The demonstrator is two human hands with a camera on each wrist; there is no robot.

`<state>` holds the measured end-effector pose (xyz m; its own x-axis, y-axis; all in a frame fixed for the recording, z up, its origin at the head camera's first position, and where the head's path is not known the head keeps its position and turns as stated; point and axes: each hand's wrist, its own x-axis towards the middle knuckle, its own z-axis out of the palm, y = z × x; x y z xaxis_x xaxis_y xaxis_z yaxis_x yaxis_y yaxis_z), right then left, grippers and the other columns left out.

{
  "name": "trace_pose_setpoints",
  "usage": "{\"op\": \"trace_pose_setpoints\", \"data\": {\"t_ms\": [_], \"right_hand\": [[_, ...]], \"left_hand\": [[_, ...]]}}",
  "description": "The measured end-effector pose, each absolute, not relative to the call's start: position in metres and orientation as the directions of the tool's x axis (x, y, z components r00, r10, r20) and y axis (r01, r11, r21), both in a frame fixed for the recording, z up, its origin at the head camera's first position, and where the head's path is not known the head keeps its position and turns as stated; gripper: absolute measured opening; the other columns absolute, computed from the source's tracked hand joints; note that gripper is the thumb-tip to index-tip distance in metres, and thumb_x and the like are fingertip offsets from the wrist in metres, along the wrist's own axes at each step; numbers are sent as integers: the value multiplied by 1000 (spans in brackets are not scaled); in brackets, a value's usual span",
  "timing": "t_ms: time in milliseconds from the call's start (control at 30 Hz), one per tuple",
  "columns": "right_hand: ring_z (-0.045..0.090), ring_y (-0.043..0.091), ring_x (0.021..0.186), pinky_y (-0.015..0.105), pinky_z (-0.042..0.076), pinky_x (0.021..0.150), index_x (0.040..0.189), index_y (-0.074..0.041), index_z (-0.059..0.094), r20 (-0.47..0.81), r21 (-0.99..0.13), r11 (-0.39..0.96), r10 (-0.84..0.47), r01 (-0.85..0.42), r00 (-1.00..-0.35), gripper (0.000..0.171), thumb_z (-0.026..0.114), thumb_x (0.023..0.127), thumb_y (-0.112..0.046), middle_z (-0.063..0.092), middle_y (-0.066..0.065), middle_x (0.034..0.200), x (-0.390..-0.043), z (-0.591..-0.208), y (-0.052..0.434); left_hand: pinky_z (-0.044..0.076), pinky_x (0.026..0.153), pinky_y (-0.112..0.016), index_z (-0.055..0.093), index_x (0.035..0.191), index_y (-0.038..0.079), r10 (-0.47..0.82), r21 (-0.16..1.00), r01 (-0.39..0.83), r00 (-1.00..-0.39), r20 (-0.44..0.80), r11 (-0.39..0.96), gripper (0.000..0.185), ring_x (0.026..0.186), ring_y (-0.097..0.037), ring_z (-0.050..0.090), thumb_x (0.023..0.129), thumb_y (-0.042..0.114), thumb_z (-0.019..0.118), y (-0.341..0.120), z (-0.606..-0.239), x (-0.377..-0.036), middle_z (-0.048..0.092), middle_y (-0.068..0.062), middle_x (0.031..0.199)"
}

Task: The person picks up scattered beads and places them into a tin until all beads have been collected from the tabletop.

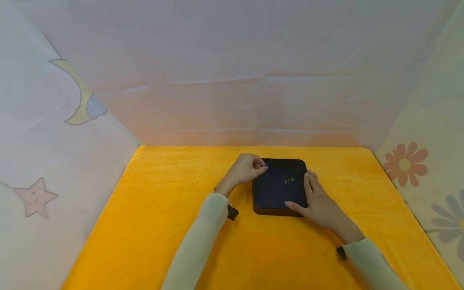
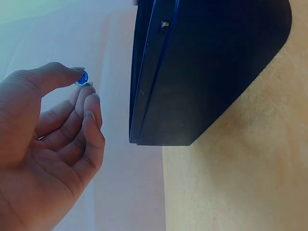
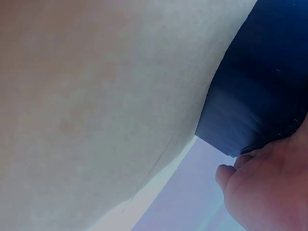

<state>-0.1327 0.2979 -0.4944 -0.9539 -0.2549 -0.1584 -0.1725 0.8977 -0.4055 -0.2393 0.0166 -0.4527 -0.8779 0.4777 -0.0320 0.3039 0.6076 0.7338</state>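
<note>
A dark, square box with rounded corners sits on the yellow cloth. My left hand is above its far left corner, pinching a blue glass marble between thumb and fingertip; the other fingers curl inward below it in the left wrist view. A small cluster of green and blue marbles lies on the box's top, right of the middle. Along the box's right side rests my right hand, fingers fairly straight, thumb reaching over the near right part of the top. Its fingertips are partly hidden in the right wrist view.
Yellow cloth covers the table around the box. Pale fabric walls rise behind and on both sides, printed with a moon, a star and flowers. Dark wrist devices sit at both cuffs.
</note>
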Motion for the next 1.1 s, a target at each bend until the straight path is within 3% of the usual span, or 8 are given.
{"op": "trace_pose_setpoints", "data": {"t_ms": [1100], "right_hand": [[2,51,162,71,31,119,166,0,-11,-166,-395,904,-244,-163,-955,127,55,93,-80,-22,19,174,-133,-496,298]], "left_hand": [[56,70,-22,79,112,11,521,764,310,-853,-40,566,24,76,-11,68,103,31,70,47,-455,-258,75,1,96]]}}
